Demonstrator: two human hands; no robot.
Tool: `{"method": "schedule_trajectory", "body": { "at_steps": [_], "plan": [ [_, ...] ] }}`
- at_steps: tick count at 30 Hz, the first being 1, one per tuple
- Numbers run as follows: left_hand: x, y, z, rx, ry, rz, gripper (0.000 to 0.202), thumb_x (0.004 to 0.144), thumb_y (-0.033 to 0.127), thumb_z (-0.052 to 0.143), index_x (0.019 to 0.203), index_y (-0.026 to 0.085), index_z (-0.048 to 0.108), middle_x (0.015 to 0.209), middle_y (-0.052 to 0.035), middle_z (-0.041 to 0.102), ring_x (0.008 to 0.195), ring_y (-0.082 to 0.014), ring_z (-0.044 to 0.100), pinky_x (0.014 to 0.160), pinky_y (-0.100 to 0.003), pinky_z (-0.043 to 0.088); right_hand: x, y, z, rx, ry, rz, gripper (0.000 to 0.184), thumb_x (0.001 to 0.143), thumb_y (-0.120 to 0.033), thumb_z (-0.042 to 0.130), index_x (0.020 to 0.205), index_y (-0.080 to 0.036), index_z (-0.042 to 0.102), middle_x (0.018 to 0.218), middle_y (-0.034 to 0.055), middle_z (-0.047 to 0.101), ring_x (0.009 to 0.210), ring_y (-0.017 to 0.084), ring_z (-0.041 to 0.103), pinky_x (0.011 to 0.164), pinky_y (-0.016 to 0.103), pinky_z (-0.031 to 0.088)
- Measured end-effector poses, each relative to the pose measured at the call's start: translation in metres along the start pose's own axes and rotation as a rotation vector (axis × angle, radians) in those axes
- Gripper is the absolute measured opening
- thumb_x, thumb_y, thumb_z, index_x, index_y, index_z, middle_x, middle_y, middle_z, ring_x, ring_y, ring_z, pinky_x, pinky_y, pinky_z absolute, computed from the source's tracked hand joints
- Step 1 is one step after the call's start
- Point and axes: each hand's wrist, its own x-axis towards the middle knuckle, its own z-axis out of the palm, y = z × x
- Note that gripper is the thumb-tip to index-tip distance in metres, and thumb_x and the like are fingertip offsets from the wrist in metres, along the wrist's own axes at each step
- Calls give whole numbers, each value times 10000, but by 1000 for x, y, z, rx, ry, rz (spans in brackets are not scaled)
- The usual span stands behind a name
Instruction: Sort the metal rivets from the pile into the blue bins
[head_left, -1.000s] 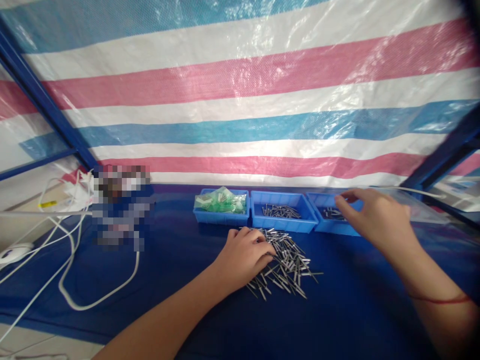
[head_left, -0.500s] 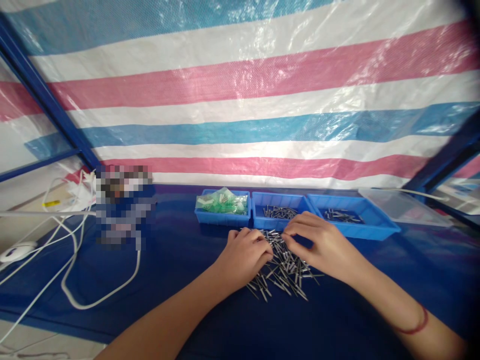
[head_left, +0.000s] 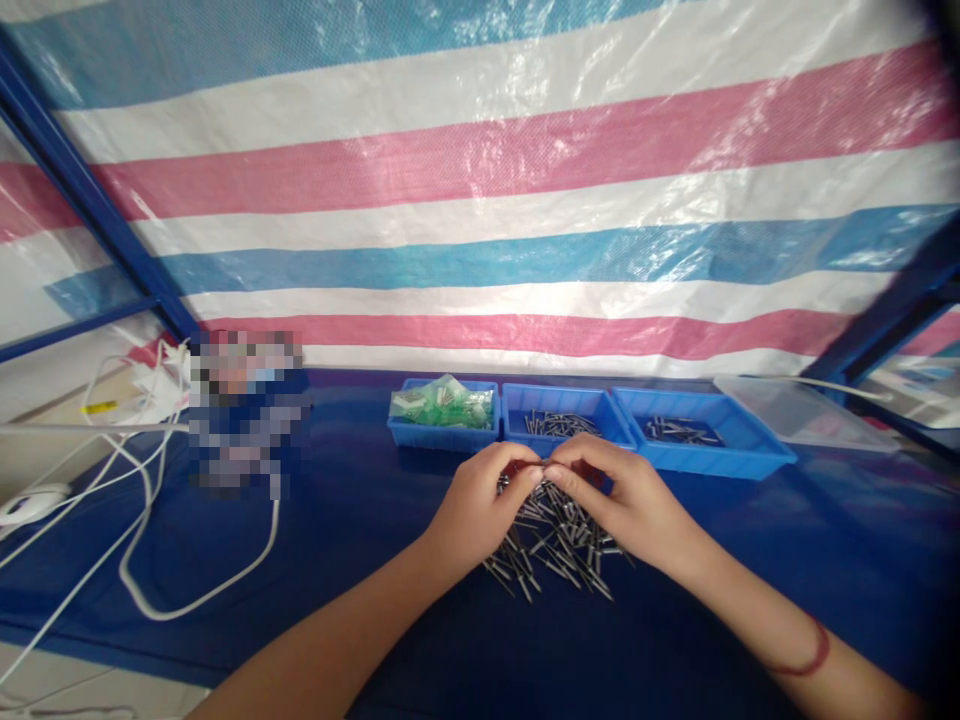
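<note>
A loose pile of metal blind rivets [head_left: 566, 545], thin pins with short silvery sleeves, lies on the blue tabletop. Over the pile's far side, my left hand [head_left: 480, 500] and my right hand [head_left: 637, 500] meet fingertip to fingertip. Both are closed in a pinch, thumb against fingers. Whatever they pinch is mostly hidden and too small to name. Just beyond my hands, the middle blue bin [head_left: 510, 405] and the right blue bin [head_left: 735, 440] hold some more rivets. In the left blue bin [head_left: 442, 438] sits a clear bag with green contents [head_left: 450, 408].
White cables [head_left: 142, 580] trail across the table's left side, near a white mouse-like device [head_left: 34, 503]. A blurred-out patch covers things at back left. A clear plastic sheet or lid [head_left: 802, 415] lies behind the right bin. Striped sheeting [head_left: 480, 240] hangs behind the table.
My hands have come together over the pile, the right moving left and the left turning inward. Their fingertips, apart before, now meet. The bins have not moved.
</note>
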Motion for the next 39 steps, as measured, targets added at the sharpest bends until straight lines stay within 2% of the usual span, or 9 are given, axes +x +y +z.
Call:
{"method": "schedule_trajectory", "body": {
  "at_steps": [4, 10, 18, 21, 24, 26, 30, 34, 39],
  "plan": [
    [0, 1, -2, 71, -39, 0, 179, 922, 287, 509, 985, 196, 651, 903, -16, 684, 839, -153, 623, 771, -244, 450, -1, 2, 4, 108, 40, 109, 242, 891, -404, 530, 830, -196, 637, 786, 41, 638, 736, 177, 590, 649, 304, 478],
    [1, 1, -5, 264, -80, 7, 191, 927, 288, 498, 964, 222, 674, 925, -7, 704, 875, -179, 613, 798, -284, 433, 0, 2, 2, 166, 73, 151, 229, 870, -403, 553, 822, -197, 639, 780, 32, 633, 721, 172, 588, 646, 303, 494],
    [0, 0, -5, 156, -27, 2, 119, 896, 274, 538, 895, 202, 633, 884, -7, 674, 843, -160, 620, 778, -256, 450, 0, 1, 1, 151, 63, 128, 199, 875, -367, 529, 862, -202, 640, 796, 40, 644, 699, 168, 582, 597, 295, 481],
    [1, 1, -5, 92, 15, -5, 119, 899, 261, 526, 886, 188, 618, 867, -13, 659, 804, -145, 612, 769, -243, 456, 2, 4, -4, 22, 22, 70, 187, 887, -342, 512, 864, -208, 639, 788, 35, 640, 653, 154, 566, 573, 284, 455],
    [0, 0, -5, 108, 18, -50, 191, 889, 287, 546, 1042, 181, 593, 897, -23, 660, 809, -154, 609, 754, -257, 460, 4, 10, -17, -161, 24, 11, 172, 899, -304, 483, 864, -215, 627, 854, 41, 652, 715, 164, 589, 620, 292, 451],
    [-1, -1, -4, 195, -21, -58, 262, 890, 313, 546, 1123, 198, 578, 931, -27, 664, 858, -178, 604, 772, -293, 453, 5, 20, -32, -320, 97, 39, 166, 892, -298, 476, 870, -215, 617, 869, 45, 657, 745, 179, 603, 650, 302, 446],
    [-4, -1, -2, 432, -160, -16, 229, 896, 374, 528, 1041, 259, 662, 1032, -34, 646, 990, -239, 553, 823, -384, 410, 1, 53, -67, -767, 220, 178, 135, 835, -305, 501, 801, -215, 598, 788, 57, 652, 661, 211, 603, 603, 322, 407],
    [-7, -3, 1, 511, -249, 17, 276, 877, 449, 541, 1065, 291, 667, 1112, -43, 614, 1023, -259, 510, 812, -402, 389, -6, 81, -91, -896, 229, 235, 175, 783, -281, 510, 655, -196, 594, 634, 113, 608, 584, 274, 580, 587, 381, 375],
    [-7, -4, 2, 541, -277, 39, 212, 926, 370, 488, 980, 286, 676, 1099, -25, 609, 997, -239, 495, 783, -373, 371, -4, 87, -95, -951, 264, 195, 245, 819, -322, 499, 819, -136, 659, 743, 165, 656, 682, 306, 614, 684, 415, 415]
  ]
}}
